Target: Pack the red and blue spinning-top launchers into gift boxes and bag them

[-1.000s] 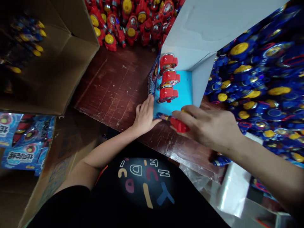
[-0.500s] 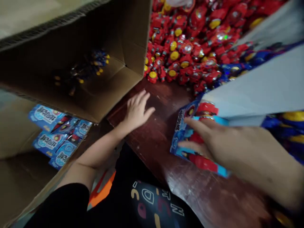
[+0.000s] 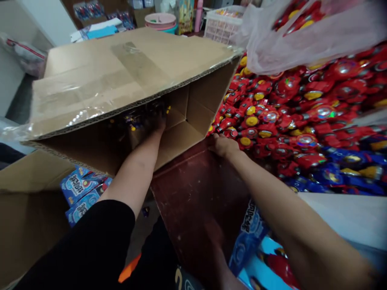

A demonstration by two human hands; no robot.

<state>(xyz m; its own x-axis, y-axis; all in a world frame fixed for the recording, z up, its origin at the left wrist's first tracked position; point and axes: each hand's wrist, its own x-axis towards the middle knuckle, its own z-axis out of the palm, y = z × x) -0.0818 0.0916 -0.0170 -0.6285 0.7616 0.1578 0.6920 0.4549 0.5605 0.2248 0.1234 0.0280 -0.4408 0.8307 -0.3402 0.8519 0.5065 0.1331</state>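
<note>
My left hand (image 3: 157,121) reaches into a cardboard box (image 3: 172,151) lying on its side, next to a few small blue toys with yellow parts (image 3: 131,121). The box's shadow hides its fingers. At the box's right corner, my right hand (image 3: 225,146) has its fingers curled at the edge of a heap of red toys with yellow discs (image 3: 266,117); whatever may be in them is hidden. Below my right forearm lies a blue printed toy package (image 3: 249,237) with a red toy (image 3: 282,268) in it.
Blue toys (image 3: 335,171) lie at the heap's right, behind a white panel (image 3: 350,217). Above hangs a clear plastic bag (image 3: 278,46). Several blue packages (image 3: 78,187) fill a lower carton (image 3: 33,217) on the left. A white basket (image 3: 222,26) stands at the back.
My left hand has gone from above the dark red tabletop into the box. My right hand has left the blue package and moved to the red heap. The view has tilted up.
</note>
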